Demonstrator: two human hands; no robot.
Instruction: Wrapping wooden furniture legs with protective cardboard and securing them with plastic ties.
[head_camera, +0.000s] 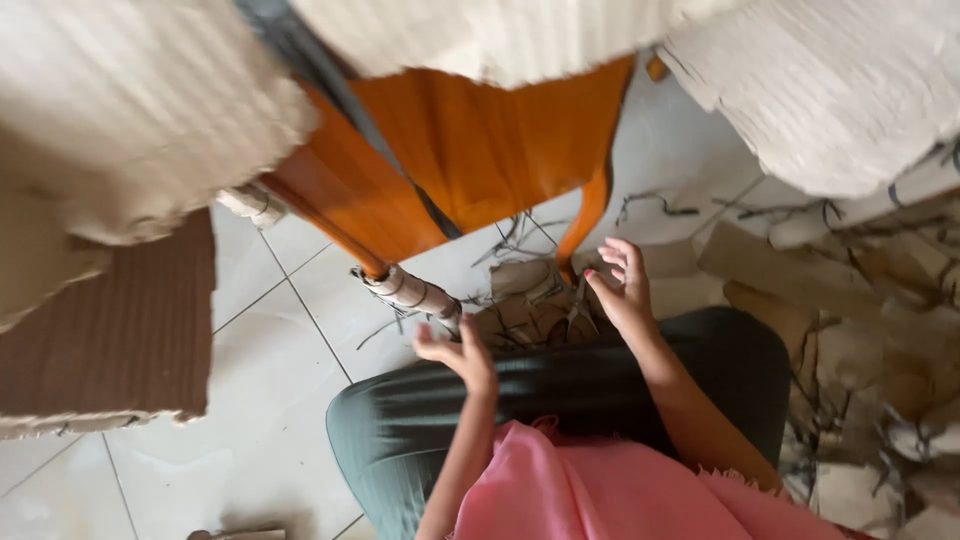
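Above the lap, both hands hover with fingers spread and holding nothing. The left hand (455, 350) sits just beside the lower end of a paper-wrapped roll (410, 293), which lies up and to the left of its fingers; the roll's long axis slants from upper left to lower right. The right hand (622, 285) is farther from the roll, over a heap of cardboard scraps (530, 305) between the hands. An orange wooden stool (470, 150) stands behind. No container shows.

Cardboard scraps (530, 310) lie on the floor (260, 440) between both hands' fingers (625, 262), before a stool (470, 150); a cardboard sheet (110, 330) lies far left.
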